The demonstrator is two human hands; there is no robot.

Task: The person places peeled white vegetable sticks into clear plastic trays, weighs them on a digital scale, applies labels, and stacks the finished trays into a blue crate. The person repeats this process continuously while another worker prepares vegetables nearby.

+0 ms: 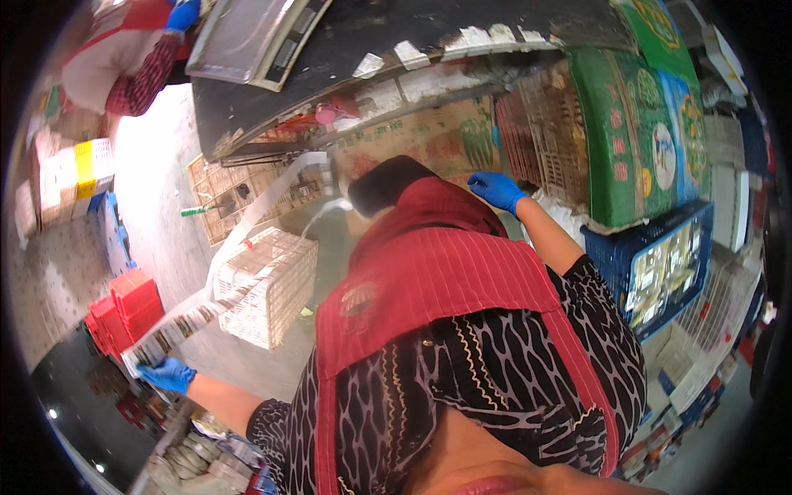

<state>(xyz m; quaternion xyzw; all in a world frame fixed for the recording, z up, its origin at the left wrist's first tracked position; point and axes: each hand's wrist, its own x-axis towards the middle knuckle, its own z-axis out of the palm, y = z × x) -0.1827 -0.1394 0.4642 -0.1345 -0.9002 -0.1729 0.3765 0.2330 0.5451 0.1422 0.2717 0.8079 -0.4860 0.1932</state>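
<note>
My left hand (166, 375), in a blue glove, holds the end of a long strip of printed labels (185, 325) out to the left. From there the strip loops up past a white plastic crate (266, 288) and turns into a plain pale band (260, 207) towards the black table. My right hand (498, 190), also gloved in blue, hangs beside my red striped apron (433, 272) with its fingers loosely spread. No object shows in it. Behind that hand, a printed cardboard box (414, 139) stands under the table.
The black table (346, 37) bears metal trays (238, 40) and scraps of labels (411, 55). A green carton (625, 136) and a blue crate (656, 266) stand at right. Red crates (133, 303) are at left. A co-worker's sleeve (139, 80) shows at upper left.
</note>
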